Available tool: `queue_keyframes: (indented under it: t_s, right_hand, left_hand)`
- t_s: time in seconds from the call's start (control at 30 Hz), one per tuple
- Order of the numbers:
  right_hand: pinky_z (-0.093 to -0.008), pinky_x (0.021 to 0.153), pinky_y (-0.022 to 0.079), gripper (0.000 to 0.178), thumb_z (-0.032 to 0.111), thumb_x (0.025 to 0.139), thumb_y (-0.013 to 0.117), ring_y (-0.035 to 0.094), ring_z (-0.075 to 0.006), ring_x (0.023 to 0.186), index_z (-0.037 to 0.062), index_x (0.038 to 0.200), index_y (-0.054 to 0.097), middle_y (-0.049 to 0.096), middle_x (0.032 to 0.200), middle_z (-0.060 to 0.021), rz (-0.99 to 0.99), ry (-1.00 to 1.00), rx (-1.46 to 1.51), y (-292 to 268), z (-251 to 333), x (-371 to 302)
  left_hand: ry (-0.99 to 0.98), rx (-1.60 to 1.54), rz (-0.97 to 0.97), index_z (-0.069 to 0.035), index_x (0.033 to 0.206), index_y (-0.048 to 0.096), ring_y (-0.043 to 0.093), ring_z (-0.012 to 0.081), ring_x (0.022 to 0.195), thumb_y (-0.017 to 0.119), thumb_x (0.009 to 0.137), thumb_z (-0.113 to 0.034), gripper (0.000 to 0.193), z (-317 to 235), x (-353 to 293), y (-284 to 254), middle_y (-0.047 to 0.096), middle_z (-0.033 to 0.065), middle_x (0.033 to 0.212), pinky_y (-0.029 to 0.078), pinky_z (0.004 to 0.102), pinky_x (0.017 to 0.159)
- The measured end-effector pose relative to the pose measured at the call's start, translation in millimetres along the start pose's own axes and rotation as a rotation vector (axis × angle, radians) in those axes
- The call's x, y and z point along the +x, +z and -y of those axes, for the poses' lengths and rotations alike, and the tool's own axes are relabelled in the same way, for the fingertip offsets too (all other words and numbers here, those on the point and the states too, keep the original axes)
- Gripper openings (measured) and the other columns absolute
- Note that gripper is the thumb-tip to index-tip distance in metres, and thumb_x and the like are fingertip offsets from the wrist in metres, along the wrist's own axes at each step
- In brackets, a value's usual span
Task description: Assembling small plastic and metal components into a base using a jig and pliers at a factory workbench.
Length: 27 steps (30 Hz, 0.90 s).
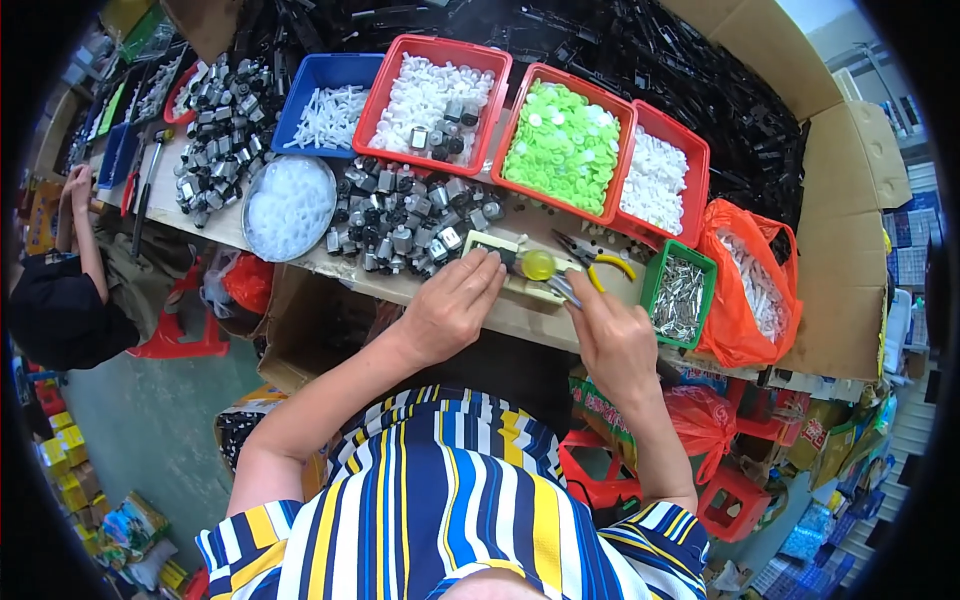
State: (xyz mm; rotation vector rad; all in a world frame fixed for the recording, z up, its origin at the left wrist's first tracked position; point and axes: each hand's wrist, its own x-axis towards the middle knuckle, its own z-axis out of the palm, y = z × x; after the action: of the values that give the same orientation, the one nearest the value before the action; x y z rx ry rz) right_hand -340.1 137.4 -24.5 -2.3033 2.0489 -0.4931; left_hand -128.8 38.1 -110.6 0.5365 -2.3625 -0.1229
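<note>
My left hand (452, 308) rests at a pale yellow block (545, 291) on the table edge, its fingers drawn together at a small dark piece whose kind I cannot make out. My right hand (618, 345) is closed round the metal shank of a small mallet (538, 265) with a round, see-through yellow head. That head is over the block, just right of my left fingertips; whether it touches is hidden. Pliers with yellow handles (612, 265) lie beyond my right hand. Small grey and black gearbox-like parts (405, 225) are heaped beyond my left hand.
Red bins hold white parts (430, 90), green discs (562, 140) and more white pieces (655, 180). A blue bin (322, 70), round dish (290, 208), green metal-parts box (682, 290) and orange bag (745, 290) stand around. Another person (75, 300) works at left.
</note>
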Motion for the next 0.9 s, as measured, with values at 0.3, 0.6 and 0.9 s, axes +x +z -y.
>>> queue_keyframes:
  t_s: [0.3, 0.6, 0.9]
  right_hand:
    - [-0.0433, 0.059, 0.048, 0.037, 0.012, 0.093, 0.068, 0.064, -0.0313, 0.064, 0.0062, 0.128, 0.06, 0.062, 0.072, -0.0117, -0.212, 0.048, 0.142, -2, -10, -23]
    - [-0.0431, 0.063, 0.049, 0.036, 0.01, 0.092, 0.068, 0.065, -0.0324, 0.068, 0.0051, 0.127, 0.059, 0.064, 0.078, -0.0138, -0.261, 0.175, 0.084, -9, -18, -43]
    - [-0.0463, 0.07, 0.051, 0.027, 0.008, 0.093, 0.066, 0.066, -0.0415, 0.081, -0.0002, 0.119, 0.064, 0.065, 0.093, -0.0227, -0.117, 0.345, 0.182, -23, -74, -24]
  left_hand:
    - [0.055, -0.102, 0.032, 0.008, 0.109, 0.068, 0.064, 0.0328, 0.11, 0.073, 0.081, -0.002, 0.031, -4, 21, -1, 0.065, 0.018, 0.116, 0.054, 0.0402, 0.087]
    - [0.096, -0.114, 0.017, 0.01, 0.105, 0.068, 0.064, 0.0337, 0.109, 0.071, 0.081, -0.004, 0.029, -7, 24, 12, 0.065, 0.0198, 0.112, 0.054, 0.0403, 0.088]
    - [0.038, -0.158, 0.03, 0.006, 0.104, 0.071, 0.065, 0.0318, 0.106, 0.076, 0.079, -0.003, 0.027, -9, 31, 7, 0.067, 0.0155, 0.11, 0.054, 0.039, 0.089]
